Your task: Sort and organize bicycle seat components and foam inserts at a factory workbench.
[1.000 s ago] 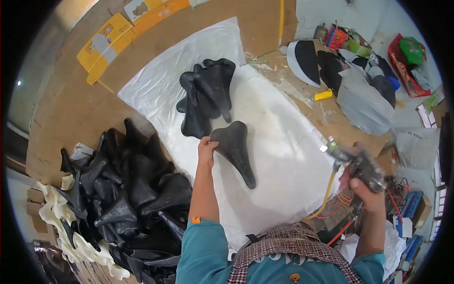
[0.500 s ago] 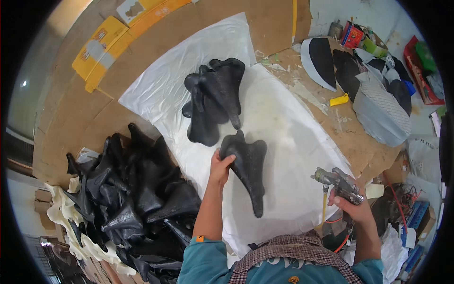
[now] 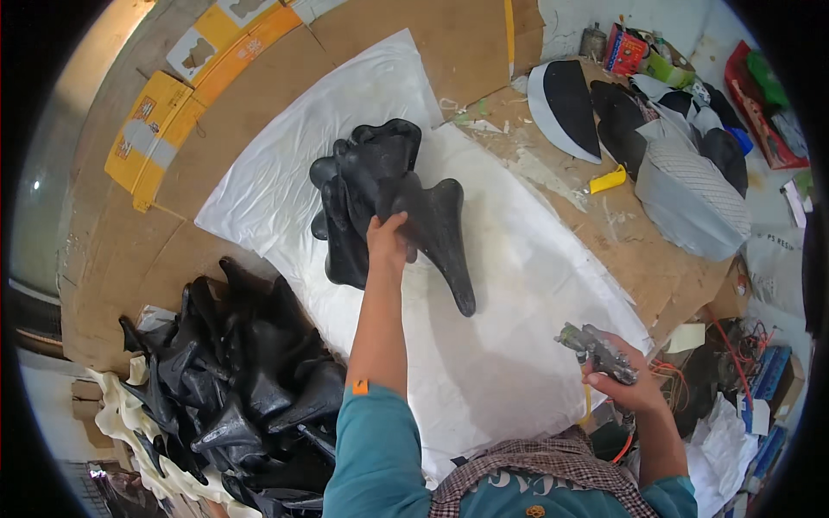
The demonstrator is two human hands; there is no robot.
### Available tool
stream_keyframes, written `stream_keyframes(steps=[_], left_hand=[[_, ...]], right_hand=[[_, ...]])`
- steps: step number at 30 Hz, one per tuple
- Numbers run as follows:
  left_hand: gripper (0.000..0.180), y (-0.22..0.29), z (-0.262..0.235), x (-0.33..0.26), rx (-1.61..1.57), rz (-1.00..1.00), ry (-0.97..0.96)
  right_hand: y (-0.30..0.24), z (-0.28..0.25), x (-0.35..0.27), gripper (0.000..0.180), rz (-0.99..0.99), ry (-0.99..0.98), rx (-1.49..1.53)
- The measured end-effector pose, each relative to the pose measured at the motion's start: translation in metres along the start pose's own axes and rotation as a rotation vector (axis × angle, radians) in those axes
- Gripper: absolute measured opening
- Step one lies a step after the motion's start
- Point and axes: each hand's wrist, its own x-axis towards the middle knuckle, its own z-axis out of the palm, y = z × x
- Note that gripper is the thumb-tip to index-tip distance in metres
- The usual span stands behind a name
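Note:
My left hand (image 3: 389, 242) is closed on the wide end of a black bicycle saddle pad (image 3: 439, 237), with the thumb on top. The pad's narrow nose points toward me. It overlaps a group of similar black saddle pads (image 3: 350, 194) lying on a white sheet (image 3: 518, 337); whether it touches them I cannot tell. On the right, my right hand (image 3: 635, 384) grips a metal spray gun (image 3: 602, 351) above the sheet's edge. The gun's nozzle end points left, and a hose runs down beneath it.
A big heap of black saddle pads (image 3: 250, 380) lies at the left, with cream-coloured pieces (image 3: 117, 419) beside it. Cardboard (image 3: 276, 95) surrounds the sheet. At the far right are a yellow object (image 3: 607, 180), a black-and-white curved panel (image 3: 563, 110) and a grey padded piece (image 3: 691, 203).
My left hand has moved the saddle pad away from me, up over the grouped pads. My right hand with the spray gun has shifted slightly left. The whole view has also shifted a little.

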Motion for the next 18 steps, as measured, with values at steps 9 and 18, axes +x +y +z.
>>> stream_keyframes(steps=[9,18], left_hand=[[0.023,0.221,-0.153,-0.17,0.254,0.713,0.474],[0.032,0.242,-0.247,-0.196,0.019,0.777,0.968]], right_hand=[[0.012,0.007,0.004,0.055,-0.052,-0.117,-0.053],[0.032,0.005,0.028,0.052,-0.07,-0.19,-0.001]])
